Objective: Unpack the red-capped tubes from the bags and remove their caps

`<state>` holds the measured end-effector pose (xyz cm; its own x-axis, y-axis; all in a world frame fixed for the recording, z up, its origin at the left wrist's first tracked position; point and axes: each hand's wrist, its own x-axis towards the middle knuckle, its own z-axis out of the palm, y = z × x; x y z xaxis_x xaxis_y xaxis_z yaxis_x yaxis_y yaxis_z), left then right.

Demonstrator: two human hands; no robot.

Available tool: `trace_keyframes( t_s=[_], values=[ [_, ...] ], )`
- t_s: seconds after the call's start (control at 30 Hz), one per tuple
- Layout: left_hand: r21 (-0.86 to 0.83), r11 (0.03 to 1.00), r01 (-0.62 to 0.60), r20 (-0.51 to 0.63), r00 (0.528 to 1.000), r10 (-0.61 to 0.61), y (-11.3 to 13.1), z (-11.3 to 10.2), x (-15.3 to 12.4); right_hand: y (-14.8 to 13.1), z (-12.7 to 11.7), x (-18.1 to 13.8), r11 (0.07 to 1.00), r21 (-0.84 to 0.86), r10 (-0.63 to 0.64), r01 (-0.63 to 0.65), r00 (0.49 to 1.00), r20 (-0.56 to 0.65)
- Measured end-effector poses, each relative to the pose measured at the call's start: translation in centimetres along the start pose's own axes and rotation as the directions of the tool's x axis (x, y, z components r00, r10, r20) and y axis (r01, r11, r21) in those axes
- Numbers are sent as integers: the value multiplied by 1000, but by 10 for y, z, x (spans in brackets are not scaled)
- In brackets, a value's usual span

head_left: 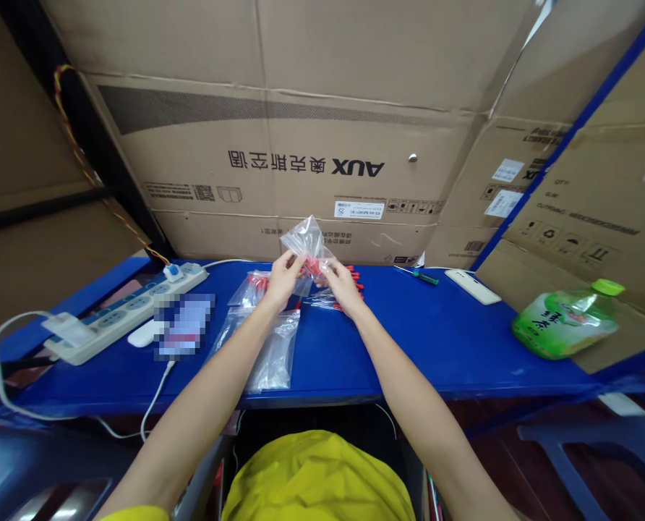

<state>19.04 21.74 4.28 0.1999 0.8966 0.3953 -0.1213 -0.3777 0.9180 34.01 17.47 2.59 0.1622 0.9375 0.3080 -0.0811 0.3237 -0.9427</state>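
Observation:
Over the far middle of the blue table (409,340), my left hand (283,278) and my right hand (341,284) pinch a small clear plastic bag (307,242) from both sides. The bag stands upright with small red parts (314,268) in its lower end. More red parts (355,282) lie loose on the table just behind my right hand. Beside my left hand lies another clear bag with red parts (251,288). Empty clear bags (271,351) are piled under my left forearm.
A white power strip (121,311) with cables lies at the left, with a white device (144,333) and a blurred patch beside it. A green-handled screwdriver (421,275) and a white remote-like object (471,286) lie far right. A green-capped bottle (564,322) lies on its side. Cardboard boxes (301,166) wall the back.

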Motion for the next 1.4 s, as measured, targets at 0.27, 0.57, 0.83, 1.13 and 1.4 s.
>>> trace_keyframes(
  t_s=[0.27, 0.57, 0.83, 1.13, 1.4],
  values=[
    [-37, 999, -10, 41, 999, 12, -8, 2, 2, 3, -7, -1, 995, -80, 59, -54, 996, 60],
    [-55, 998, -23, 172, 985, 32, -8, 1, 5, -4, -12, -5, 985, -171, 6, 18, 990, 138],
    [-18, 1000, 11, -1, 1000, -11, -6, -2, 5, 0, -17, -2, 923, -374, -49, 94, 991, 128],
    [-200, 980, -4, -111, 994, -19, -5, -1, 8, -9, -22, -3, 836, -509, -157, 206, 978, 138],
    [-296, 955, -3, -519, 840, -159, -13, -26, 24, -20, -45, -8, 358, -917, -167, 177, 978, 124]
  ],
)
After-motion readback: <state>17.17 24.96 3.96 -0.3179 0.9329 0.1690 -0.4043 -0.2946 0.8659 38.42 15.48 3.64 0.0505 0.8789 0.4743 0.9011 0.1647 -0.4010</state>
